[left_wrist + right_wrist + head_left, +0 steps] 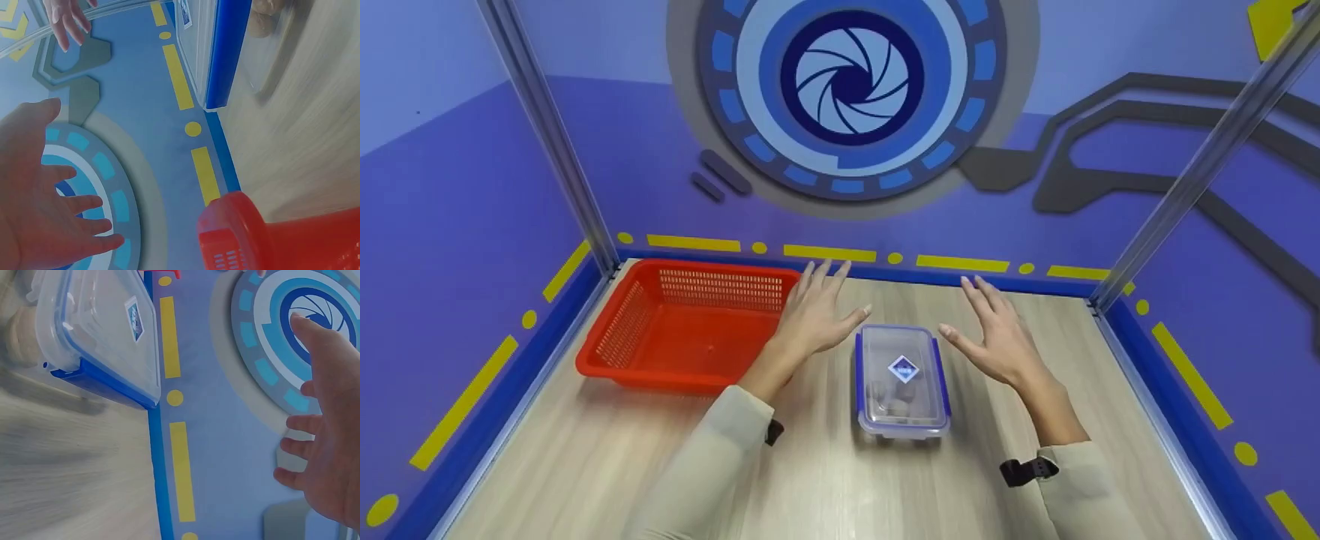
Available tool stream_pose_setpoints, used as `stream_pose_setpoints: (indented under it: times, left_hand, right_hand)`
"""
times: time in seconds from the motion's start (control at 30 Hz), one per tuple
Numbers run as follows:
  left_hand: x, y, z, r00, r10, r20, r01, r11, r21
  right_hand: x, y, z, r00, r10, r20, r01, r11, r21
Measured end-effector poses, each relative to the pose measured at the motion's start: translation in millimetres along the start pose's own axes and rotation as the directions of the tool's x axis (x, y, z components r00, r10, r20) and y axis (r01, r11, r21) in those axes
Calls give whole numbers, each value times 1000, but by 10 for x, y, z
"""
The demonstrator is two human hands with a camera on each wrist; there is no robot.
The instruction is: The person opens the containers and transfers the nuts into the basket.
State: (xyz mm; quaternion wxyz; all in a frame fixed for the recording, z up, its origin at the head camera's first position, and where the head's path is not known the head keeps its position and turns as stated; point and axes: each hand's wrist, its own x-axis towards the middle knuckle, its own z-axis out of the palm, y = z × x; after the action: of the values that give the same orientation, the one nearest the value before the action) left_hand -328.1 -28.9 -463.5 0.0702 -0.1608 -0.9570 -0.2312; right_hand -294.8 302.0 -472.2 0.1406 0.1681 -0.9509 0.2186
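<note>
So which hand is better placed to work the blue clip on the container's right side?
Probably the right hand: it hovers, holding nothing, on that side of the container, near the blue clip. The left hand is on the opposite side, near the red basket, so would likely reach across.

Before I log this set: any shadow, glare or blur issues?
Head: soft shadows under the red basket and plastic box, pale sheen on the table toward the bottom edge; left wrist: hazy, washed-out, wood grain smeary; right wrist: also hazy, dark shadow on the table beside the plastic box.
</note>
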Motion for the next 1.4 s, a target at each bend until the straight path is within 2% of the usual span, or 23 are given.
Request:
stream_pose_setpoints:
  times: [0.23,0.37,0.5,0.63,0.77,1.0,1.07,1.13,1.23,1.33,1.4]
  left_hand:
    - [-104,-7,37,999,35,-35,-38,995,-89]
    - [-258,79,63,999,36,-13,-37,984,-174]
    - [-419,174,146,1000,16,17,-12,968,-252]
    - [-529,195,309,999,-6,44,20,950,-311]
    - [-586,172,502,999,-31,44,45,929,-366]
    - [-592,93,828,997,-77,28,82,923,-376]
    - [-583,61,910,995,-94,20,94,917,-387]
    - [-573,40,982,992,-126,16,121,899,-422]
    - [-542,18,1074,979,-204,26,190,848,-495]
    - [-504,2,1136,958,-281,63,264,770,-580]
    - [-473,-6,1165,946,-310,96,301,729,-615]
  right_hand:
    - [-74,51,19,999,47,0,-47,993,109]
    - [-132,72,110,997,71,10,-72,981,178]
    - [-196,108,242,996,90,15,-91,964,251]
    - [-249,145,378,993,115,7,-111,939,326]
    - [-275,176,511,988,152,12,-144,905,400]
    - [-270,225,757,960,271,63,-267,834,483]
    - [-271,225,819,950,302,82,-300,806,511]
    - [-275,226,868,937,335,102,-334,767,547]
    - [-276,229,925,917,378,130,-377,707,599]
    - [-269,230,969,897,410,164,-413,647,641]
    - [-259,225,994,883,430,190,-438,606,664]
